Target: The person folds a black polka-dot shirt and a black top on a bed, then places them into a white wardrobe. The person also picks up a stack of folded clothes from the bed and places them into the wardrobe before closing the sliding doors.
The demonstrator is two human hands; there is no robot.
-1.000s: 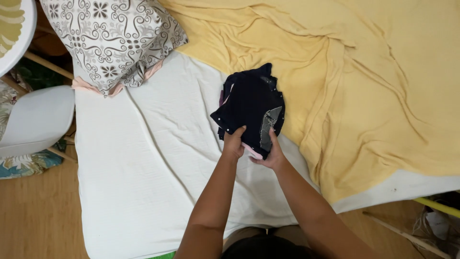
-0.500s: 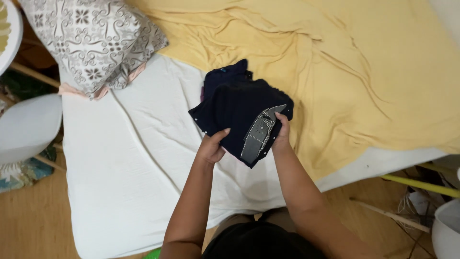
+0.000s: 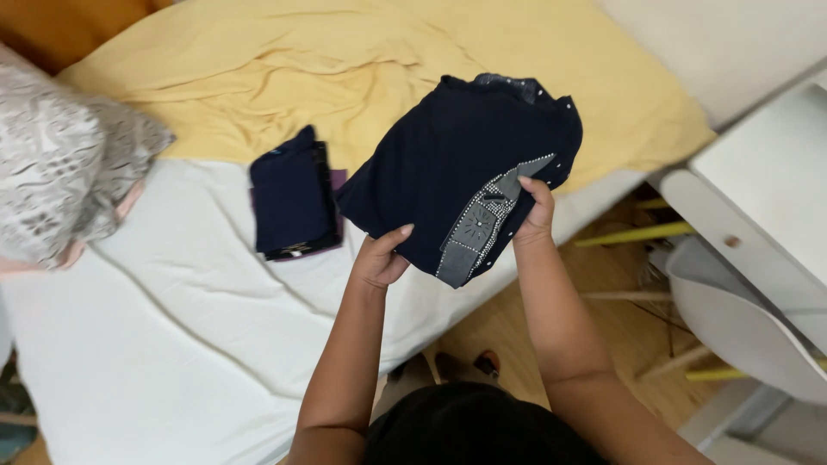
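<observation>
While I hold it up off the bed, the folded navy garment (image 3: 457, 168) sits between my two hands, tilted, with its studded grey band (image 3: 482, 226) running down toward me. My left hand (image 3: 380, 257) grips the near lower edge, thumb on top and the other fingers tucked under the cloth, out of sight. My right hand (image 3: 536, 209) closes on the right edge just beside the grey band, fingertips curled over the fabric and touching the band's upper end. Both hands are clamped on the garment, neither one spread open. The bulk of the garment rises away from my hands, its collar end farthest from me. To the left of my left hand, well apart from it, a second folded dark garment (image 3: 293, 196) lies flat on the white sheet (image 3: 172, 327). Beyond both hands spreads the rumpled yellow blanket (image 3: 284, 77). Far off to my left rests a grey patterned pillow (image 3: 60, 172). To the right of my right arm stand a white chair (image 3: 732, 319) and a white desk (image 3: 767, 181)
</observation>
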